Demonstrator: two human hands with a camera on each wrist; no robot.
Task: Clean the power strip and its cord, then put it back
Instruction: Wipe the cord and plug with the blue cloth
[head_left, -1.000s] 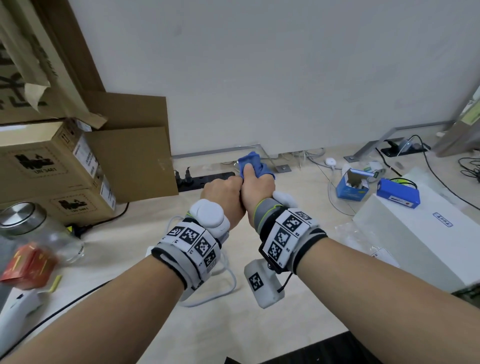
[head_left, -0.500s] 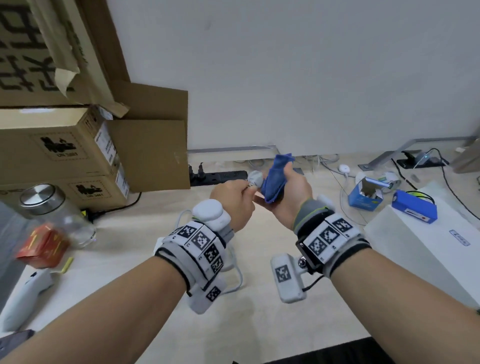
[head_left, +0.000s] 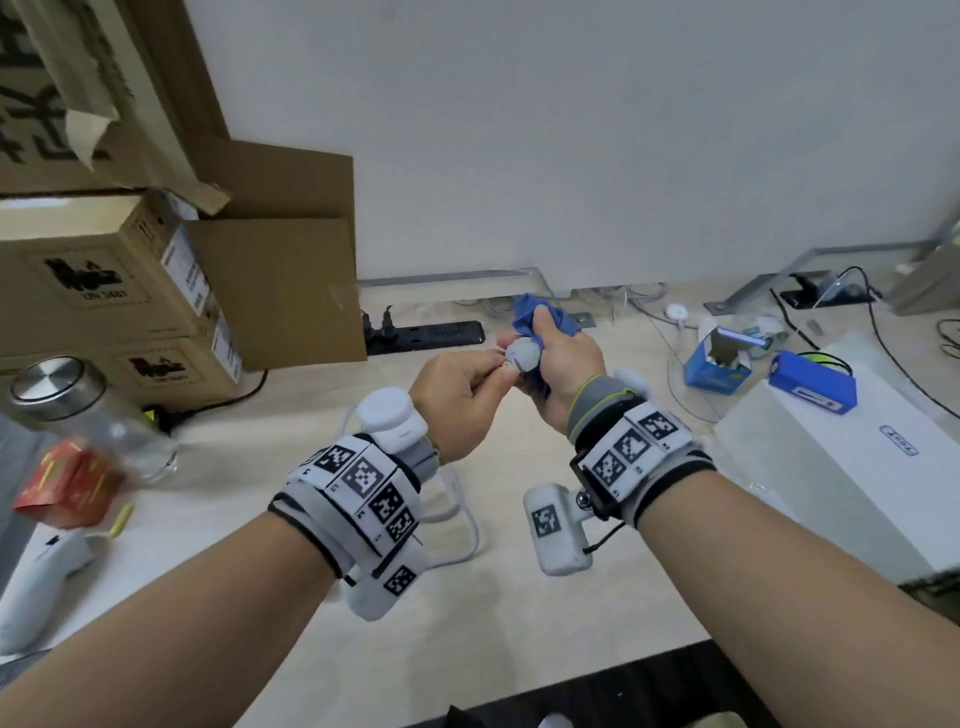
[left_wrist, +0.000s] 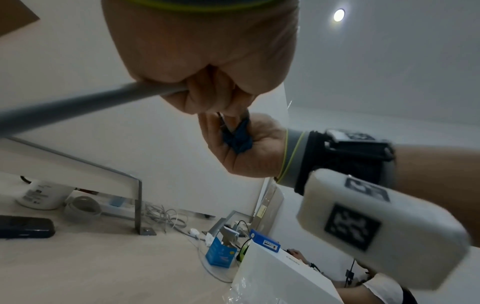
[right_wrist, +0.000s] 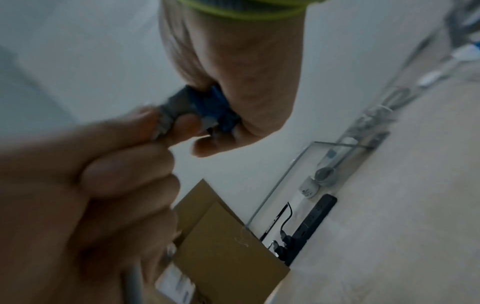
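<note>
My left hand (head_left: 462, 395) pinches the grey-white plug (head_left: 521, 354) at the end of the white cord, held above the table. My right hand (head_left: 563, 364) grips a crumpled blue cloth (head_left: 524, 314) and presses it against the plug's far side. Loops of the cord (head_left: 460, 512) lie on the table beneath my left wrist. The power strip's body is hidden by my forearm. In the left wrist view the cord (left_wrist: 78, 107) runs out of my left fist. The right wrist view shows the plug (right_wrist: 172, 112) against the cloth (right_wrist: 218, 105).
A black power strip (head_left: 431, 333) with plugs in it lies by the wall. Cardboard boxes (head_left: 104, 291) stack at the left, with a glass jar (head_left: 88, 415) and a red packet (head_left: 67, 488) in front. A white box (head_left: 857, 467), a blue carton (head_left: 709, 364) and cables crowd the right.
Both hands have come up and apart a little. My right hand has turned, so the plug now shows between the hands with the cloth behind it. The camera view has shifted left.
</note>
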